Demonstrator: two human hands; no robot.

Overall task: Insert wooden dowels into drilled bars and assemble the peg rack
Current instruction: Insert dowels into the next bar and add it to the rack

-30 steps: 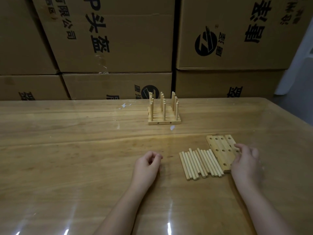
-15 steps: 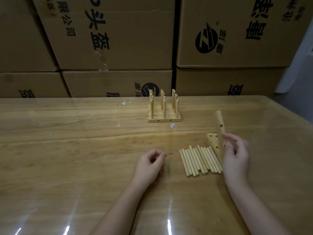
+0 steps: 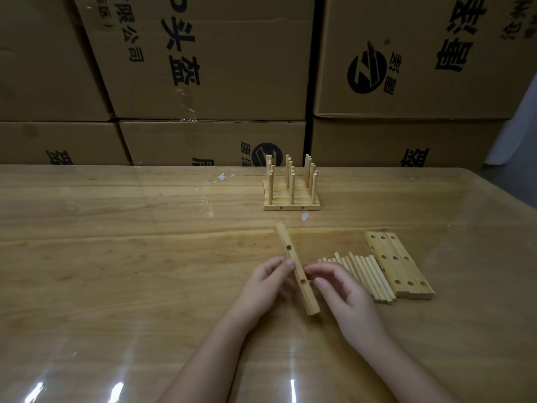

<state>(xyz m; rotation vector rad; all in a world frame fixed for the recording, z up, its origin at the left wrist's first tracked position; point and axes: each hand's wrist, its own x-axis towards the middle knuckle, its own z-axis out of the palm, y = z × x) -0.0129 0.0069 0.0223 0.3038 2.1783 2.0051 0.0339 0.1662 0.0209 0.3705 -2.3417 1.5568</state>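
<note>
A drilled wooden bar (image 3: 293, 258) is held over the table between both hands, slanting from far left to near right, two holes showing. My left hand (image 3: 263, 286) pinches it from the left with its fingertips. My right hand (image 3: 345, 295) touches it from the right with thumb and fingertips. A row of loose wooden dowels (image 3: 363, 274) lies just right of my right hand. Beside them lie drilled bars (image 3: 398, 263) side by side, flat on the table. A finished peg rack (image 3: 291, 190) with upright dowels stands farther back.
The glossy wooden table (image 3: 116, 257) stretches wide to the left. Stacked cardboard boxes (image 3: 203, 68) with black print form a wall behind its far edge. The table's right edge (image 3: 511, 205) runs diagonally at the right.
My right hand lifted one bar from the pile at the right and carried it left to the middle. My left hand has come up and taken hold of it too.
</note>
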